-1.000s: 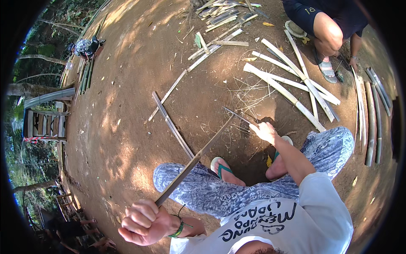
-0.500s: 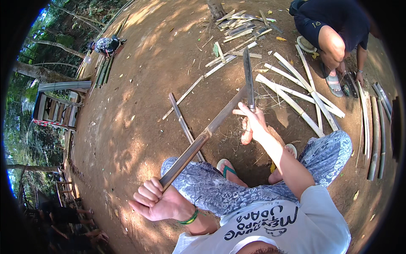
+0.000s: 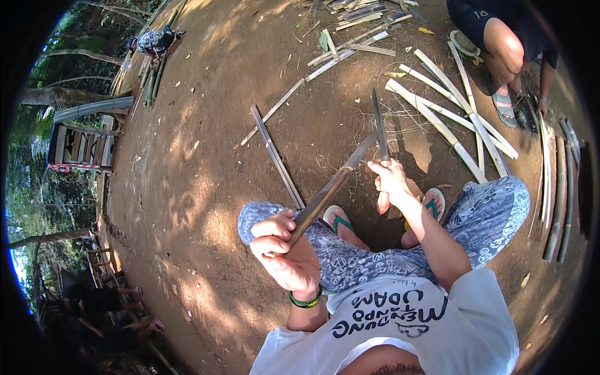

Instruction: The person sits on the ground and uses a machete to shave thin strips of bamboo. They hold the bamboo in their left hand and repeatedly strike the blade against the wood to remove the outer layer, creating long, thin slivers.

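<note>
My left hand [image 3: 284, 256] is closed round the near end of a brown bamboo strip [image 3: 326, 194], which slants up and away to the right over my left knee. In my right hand [image 3: 392, 179] is a long knife [image 3: 379, 122] with a dark blade. Its blade points away from me, and the butt of its handle [image 3: 382, 202] shows below my fist. The strip's far end meets or overlaps the blade close to my right hand; whether they touch I cannot tell.
Pale split bamboo strips [image 3: 437, 122] lie crossed at the right, and more are piled at the back [image 3: 362, 14]. Another strip [image 3: 275, 156] lies left of my feet. A person [image 3: 500, 47] crouches at the far right near bamboo poles [image 3: 556, 200]. Another person [image 3: 150, 42] is far left.
My left hand has moved right and away from me with the bamboo strip, nearer to my right hand. The knife has shifted slightly right. My view has also shifted a little.
</note>
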A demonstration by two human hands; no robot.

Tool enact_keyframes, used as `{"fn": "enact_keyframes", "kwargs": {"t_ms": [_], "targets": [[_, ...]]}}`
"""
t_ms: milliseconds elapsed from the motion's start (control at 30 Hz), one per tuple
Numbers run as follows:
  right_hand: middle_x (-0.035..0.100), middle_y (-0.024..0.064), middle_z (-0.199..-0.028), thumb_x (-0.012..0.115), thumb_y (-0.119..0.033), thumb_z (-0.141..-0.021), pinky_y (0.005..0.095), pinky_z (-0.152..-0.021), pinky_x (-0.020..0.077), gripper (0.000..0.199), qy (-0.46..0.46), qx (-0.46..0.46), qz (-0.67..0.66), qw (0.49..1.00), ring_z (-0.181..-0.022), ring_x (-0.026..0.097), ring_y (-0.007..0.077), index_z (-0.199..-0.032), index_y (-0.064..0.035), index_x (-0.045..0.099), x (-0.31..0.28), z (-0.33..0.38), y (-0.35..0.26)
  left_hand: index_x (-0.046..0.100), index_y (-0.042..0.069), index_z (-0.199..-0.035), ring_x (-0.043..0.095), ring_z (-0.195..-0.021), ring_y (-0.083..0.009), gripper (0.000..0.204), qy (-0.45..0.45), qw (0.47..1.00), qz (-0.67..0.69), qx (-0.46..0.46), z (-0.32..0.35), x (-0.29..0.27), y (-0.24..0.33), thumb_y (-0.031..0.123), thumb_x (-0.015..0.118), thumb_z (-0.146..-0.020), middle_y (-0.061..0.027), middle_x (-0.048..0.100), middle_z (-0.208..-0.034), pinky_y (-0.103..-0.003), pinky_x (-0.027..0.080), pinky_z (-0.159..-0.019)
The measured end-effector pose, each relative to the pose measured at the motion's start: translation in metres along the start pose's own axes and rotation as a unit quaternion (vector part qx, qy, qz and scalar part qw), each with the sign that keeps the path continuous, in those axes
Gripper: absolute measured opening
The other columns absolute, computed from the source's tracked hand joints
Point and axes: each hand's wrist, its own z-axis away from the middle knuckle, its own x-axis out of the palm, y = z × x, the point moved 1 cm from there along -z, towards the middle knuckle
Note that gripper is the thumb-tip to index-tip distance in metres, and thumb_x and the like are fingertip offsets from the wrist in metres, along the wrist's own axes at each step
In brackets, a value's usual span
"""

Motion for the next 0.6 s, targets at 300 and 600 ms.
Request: {"fn": "enact_keyframes", "kwargs": {"t_ms": [300,600], "targets": [[0.05,0.0012,-0.058,0.039,-0.037,-0.107,0.0237,-0.044,0.0351,0.043,-0.239,-0.157,0.12,0.951,-0.046,0.045,0.0083,-0.085,-0.0022,0.053,0.007,0.163,-0.07,0.046,0.009,-0.091,0.047,-0.071,-0.0119,0.035,-0.004,0.999,-0.024,0.048,-0.017,-0.004,-0.004,0.026,0.076,-0.088,-0.0046,0.05,-0.083,-0.021,0.046,-0.058],[0.053,0.0113,-0.058,0.058,-0.043,-0.098,0.0328,-0.047,0.0422,0.049,-0.302,-0.304,0.164,0.889,-0.046,0.054,0.0223,-0.09,0.0049,0.059,0.017,0.186,-0.1,0.047,0.012,-0.088,0.054,-0.072,-0.0138,0.024,-0.107,0.987,-0.039,0.114,-0.02,0.013,-0.008,0.016,0.07,-0.091,-0.0024,0.051,-0.086,-0.025,0.052,-0.063]]}}
